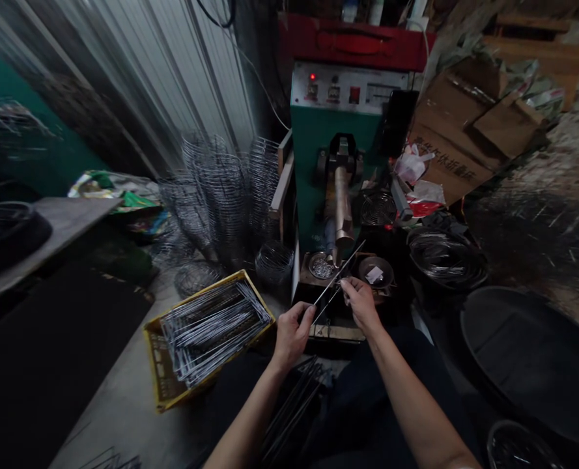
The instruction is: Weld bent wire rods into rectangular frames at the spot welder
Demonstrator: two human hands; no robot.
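Note:
Between my two hands a thin metal wire piece slants up to the right, in front of the green machine. My left hand pinches its lower left end between thumb and fingers. Further up and to the right, my right hand is closed at the wire, fingertips pressed together. Just beyond the wire is the machine's brass-coloured electrode arm. A small dish of tiny metal parts sits beside its tip, and a dark dish with a pale scrap stands to the right.
A yellow crate of bent wire frames stands at my left. Behind it rise stacks of wire baskets. Dark rods lie by my legs. Coiled wire, a large black tub and a cardboard box are at the right.

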